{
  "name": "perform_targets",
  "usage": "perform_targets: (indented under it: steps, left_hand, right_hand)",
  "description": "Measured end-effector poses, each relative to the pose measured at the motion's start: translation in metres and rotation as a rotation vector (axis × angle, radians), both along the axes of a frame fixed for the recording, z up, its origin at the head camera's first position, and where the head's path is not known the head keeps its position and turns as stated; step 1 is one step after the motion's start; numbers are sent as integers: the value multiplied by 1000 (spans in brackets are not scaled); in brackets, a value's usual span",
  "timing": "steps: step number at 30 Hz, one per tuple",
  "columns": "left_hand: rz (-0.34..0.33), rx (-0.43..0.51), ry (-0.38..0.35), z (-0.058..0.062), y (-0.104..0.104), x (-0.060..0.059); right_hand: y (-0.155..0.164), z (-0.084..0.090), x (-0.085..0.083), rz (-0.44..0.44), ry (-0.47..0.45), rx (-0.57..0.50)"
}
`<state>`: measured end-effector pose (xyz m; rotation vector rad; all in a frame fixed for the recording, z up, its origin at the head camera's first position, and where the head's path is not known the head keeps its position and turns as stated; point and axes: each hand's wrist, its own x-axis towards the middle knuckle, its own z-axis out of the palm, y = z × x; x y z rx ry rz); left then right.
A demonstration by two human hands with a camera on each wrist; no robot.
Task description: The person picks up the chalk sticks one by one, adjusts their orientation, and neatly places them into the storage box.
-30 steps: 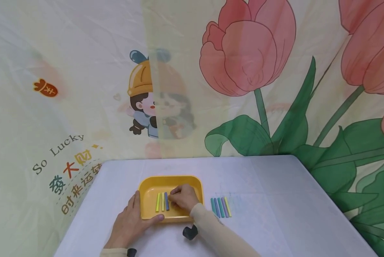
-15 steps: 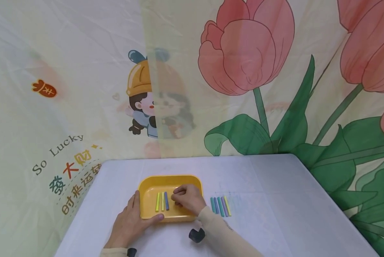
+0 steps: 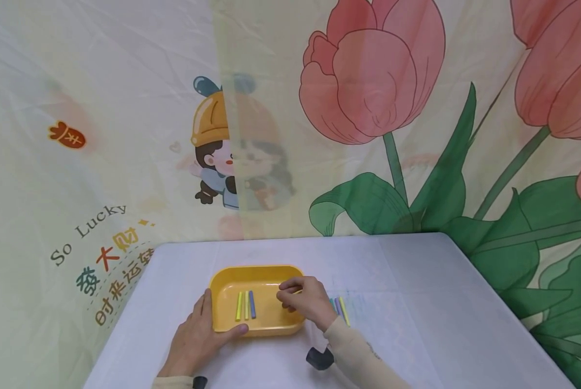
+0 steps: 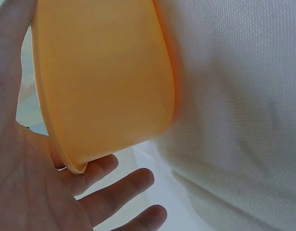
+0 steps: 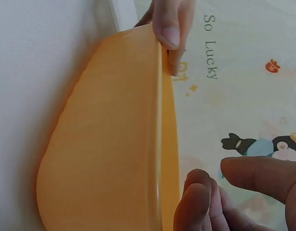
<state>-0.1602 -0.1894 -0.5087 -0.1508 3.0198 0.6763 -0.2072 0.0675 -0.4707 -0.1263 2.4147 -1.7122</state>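
Observation:
A yellow tray sits on the table with two yellow chalk sticks and one blue chalk stick side by side in it. My left hand holds its near left corner, thumb over the front rim and fingers along the left side. In the left wrist view, those fingers spread below the tray wall. Above the tray's right end is my right hand. The right wrist view shows its thumb and forefinger apart, with nothing between them, beside the tray rim.
Right of the tray, more chalk sticks lie on the white tablecloth. A yellow stick and a purple stick show, while my right hand and wrist cover others. Faint blue-green smudges mark the cloth there. A printed curtain hangs behind the table.
My right hand has moved right, away from the blue chalk stick to the tray's right end, now covering part of the chalk row outside. The left hand and tray stay put.

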Motion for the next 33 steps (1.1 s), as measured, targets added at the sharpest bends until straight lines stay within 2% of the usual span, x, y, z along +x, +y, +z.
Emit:
perform_targets:
  steps: [16,33]
  left_hand:
    - [-3,17,2,-1,0,0]
    - [-4,26,7,0,-2,0]
  right_hand:
    - [39,-3,3,-49,0,43]
    - [112,-15,-4,-283,-9,175]
